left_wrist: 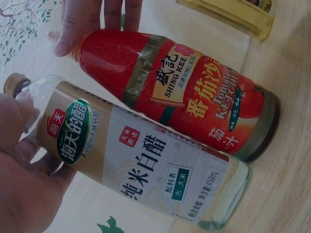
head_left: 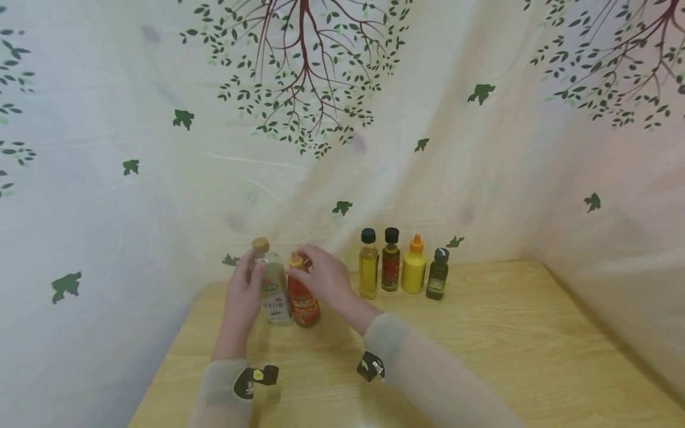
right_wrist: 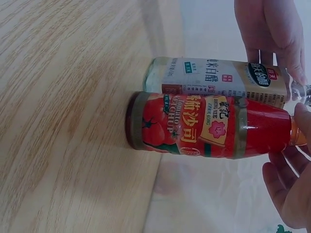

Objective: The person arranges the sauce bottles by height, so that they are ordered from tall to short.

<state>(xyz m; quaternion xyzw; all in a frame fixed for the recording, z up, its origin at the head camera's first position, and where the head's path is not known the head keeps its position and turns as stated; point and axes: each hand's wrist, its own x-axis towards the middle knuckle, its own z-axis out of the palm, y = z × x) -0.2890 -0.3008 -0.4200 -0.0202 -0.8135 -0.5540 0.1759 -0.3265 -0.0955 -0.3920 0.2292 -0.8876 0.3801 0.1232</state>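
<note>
At the left of the table two bottles stand side by side, close against each other. One is a clear glass vinegar bottle with a tan cap and a white and gold label. My left hand grips it high up, thumb and fingers around its shoulder and neck. Just right of it is a red tomato ketchup bottle, its label facing me. My right hand holds this one by the neck below its yellow-orange cap, the thumb on the near side and fingers behind.
Along the back edge, right of my hands, stand a yellow oil bottle, a dark bottle with a red label, a yellow squeeze bottle and a small dark green bottle. A leaf-patterned curtain hangs behind the wooden table.
</note>
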